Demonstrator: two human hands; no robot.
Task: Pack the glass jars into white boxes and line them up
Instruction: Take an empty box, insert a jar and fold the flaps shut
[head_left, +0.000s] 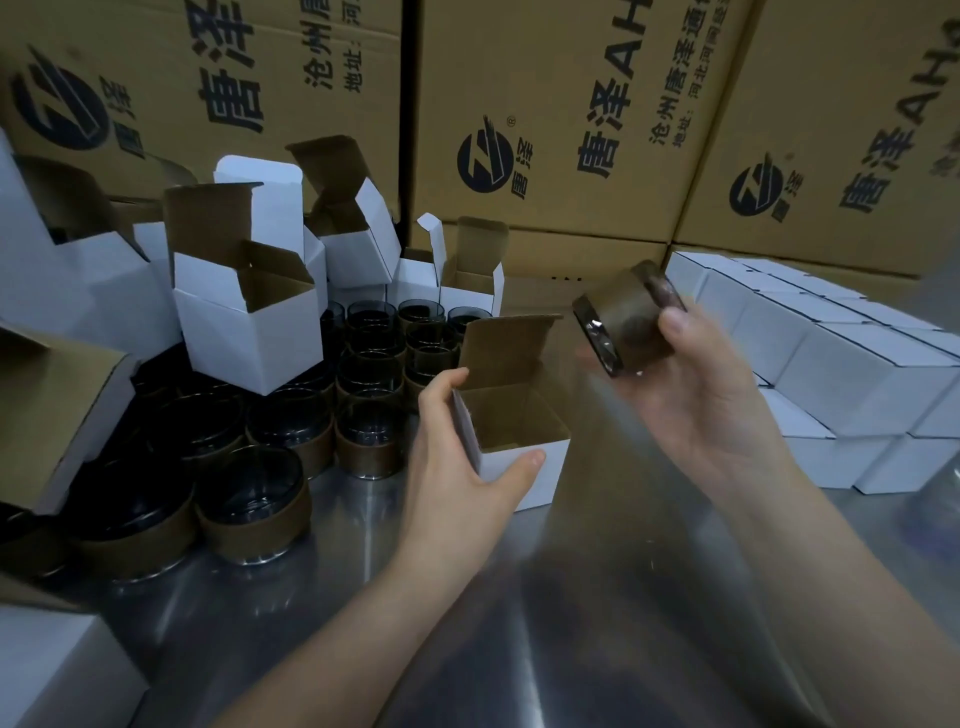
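An open white box (524, 462) with a brown inside stands on the metal table (363, 597), its lid flap up. My left hand (457, 457) grips its left side, thumb on the front wall. My right hand (691, 384) holds a dark glass jar (623, 322) with a brown paper band, tilted on its side, above and right of the box. Several more banded jars (270, 431) stand packed together at the left.
Open empty white boxes (244, 312) lie piled over the jars at the left and back. Shut white boxes (841, 374) stand in rows at the right. Large brown cartons (545, 119) wall off the back. Another white box (52, 670) sits at the bottom left.
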